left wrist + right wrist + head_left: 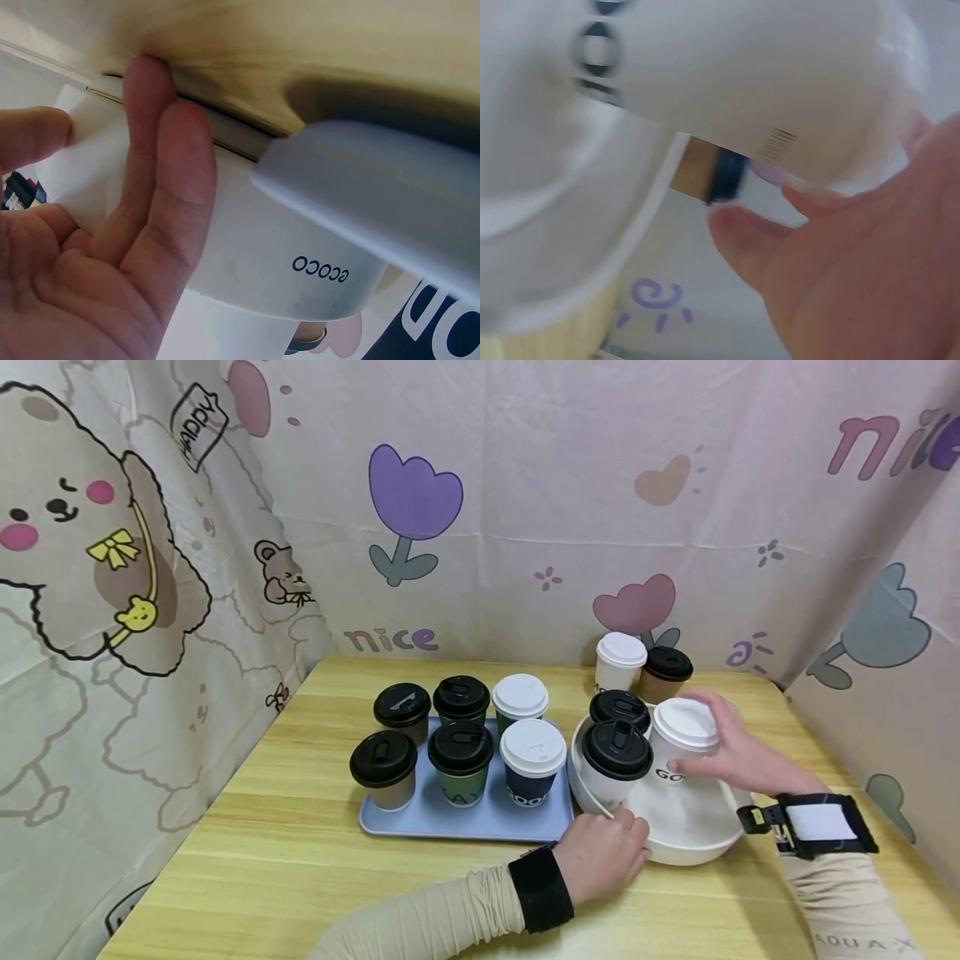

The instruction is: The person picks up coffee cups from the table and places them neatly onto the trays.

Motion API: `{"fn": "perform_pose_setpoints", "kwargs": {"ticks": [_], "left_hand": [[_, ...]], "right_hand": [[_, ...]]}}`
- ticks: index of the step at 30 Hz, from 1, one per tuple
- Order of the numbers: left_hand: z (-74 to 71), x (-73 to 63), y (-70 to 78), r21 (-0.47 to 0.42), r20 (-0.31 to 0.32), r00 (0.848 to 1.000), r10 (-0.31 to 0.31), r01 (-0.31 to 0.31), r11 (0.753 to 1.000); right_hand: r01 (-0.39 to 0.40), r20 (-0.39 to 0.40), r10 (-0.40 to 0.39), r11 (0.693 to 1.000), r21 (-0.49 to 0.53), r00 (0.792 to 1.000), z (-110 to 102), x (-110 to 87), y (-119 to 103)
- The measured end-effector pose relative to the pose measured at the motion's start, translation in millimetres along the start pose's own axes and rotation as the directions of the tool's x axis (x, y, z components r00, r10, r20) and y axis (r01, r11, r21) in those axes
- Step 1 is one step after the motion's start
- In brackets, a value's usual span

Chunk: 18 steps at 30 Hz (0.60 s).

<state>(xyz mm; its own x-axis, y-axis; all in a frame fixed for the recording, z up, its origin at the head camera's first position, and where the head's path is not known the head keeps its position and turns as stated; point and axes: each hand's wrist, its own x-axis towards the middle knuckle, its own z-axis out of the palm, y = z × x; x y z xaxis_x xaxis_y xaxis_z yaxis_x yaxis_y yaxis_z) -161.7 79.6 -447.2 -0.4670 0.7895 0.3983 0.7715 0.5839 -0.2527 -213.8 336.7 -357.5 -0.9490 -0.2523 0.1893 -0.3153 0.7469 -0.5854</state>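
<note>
My right hand [738, 752] grips a white paper cup [672, 758] with a white lid, thumb across its front and fingers behind. The cup is over the right part of a white basin [693, 827]; in the right wrist view the cup [727, 82] is blurred. Two black-lidded cups, the nearer one a white cup [611, 768], stand at the basin's left side. Low at the basin's front left, my left hand [603, 852] rests against the outer wall. The left wrist view shows two fairly straight fingers [180, 161] over the basin wall [255, 247].
Left of the basin, a blue tray [423, 822] carries several lidded cups, including a green cup [461, 785]. Behind the basin stand a white-lidded cup [618, 668] and a brown cup [660, 685]. A patterned curtain [517, 510] hangs along the wooden table's back edge.
</note>
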Motion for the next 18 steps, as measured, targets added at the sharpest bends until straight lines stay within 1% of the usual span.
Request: {"fn": "perform_pose_setpoints", "kwargs": {"ticks": [1, 4, 6, 8, 11, 15, 16, 18], "left_hand": [[0.0, -0.3, 0.0, -0.002, 0.000, 1.000, -0.002, 0.002, 1.000], [-0.4, -0.6, -0.5, -0.014, 0.010, 1.000, -0.013, 0.013, 1.000], [-0.9, -0.6, -1.4, -0.027, 0.019, 1.000, -0.022, 0.022, 0.999], [-1.1, -0.5, -2.0, -0.036, 0.026, 0.999, -0.028, 0.029, 0.999], [-0.8, -0.3, -1.9, -0.044, 0.019, 0.999, -0.030, 0.031, 0.999], [-0.4, -0.2, -0.4, -0.043, 0.022, 0.999, -0.025, 0.026, 0.999], [-0.4, -0.1, 0.0, -0.042, 0.026, 0.999, -0.023, 0.024, 0.999], [-0.5, 0.8, 0.3, -0.044, 0.030, 0.999, -0.016, 0.017, 0.999]], "right_hand": [[-0.013, -0.011, 0.013, 1.000, 0.003, 1.000, -5, 1.8, -3], [-0.052, -0.065, 0.050, 0.998, -0.037, 0.997, -22, 13.7, -19], [-0.080, -0.085, 0.073, 0.993, -0.087, 0.994, -32, 27.3, -31], [-0.092, -0.088, 0.080, 0.985, -0.147, 0.993, -41, 43.8, -42], [-0.076, -0.051, 0.067, 0.972, -0.220, 0.996, -51, 71.2, -53], [-0.042, 0.027, 0.054, 0.945, -0.326, 0.998, -59, 106.6, -56], [-0.038, 0.047, 0.058, 0.937, -0.348, 0.997, -59, 114.4, -55], [-0.060, 0.083, 0.098, 0.924, -0.378, 0.992, -60, 128.4, -50]]}}
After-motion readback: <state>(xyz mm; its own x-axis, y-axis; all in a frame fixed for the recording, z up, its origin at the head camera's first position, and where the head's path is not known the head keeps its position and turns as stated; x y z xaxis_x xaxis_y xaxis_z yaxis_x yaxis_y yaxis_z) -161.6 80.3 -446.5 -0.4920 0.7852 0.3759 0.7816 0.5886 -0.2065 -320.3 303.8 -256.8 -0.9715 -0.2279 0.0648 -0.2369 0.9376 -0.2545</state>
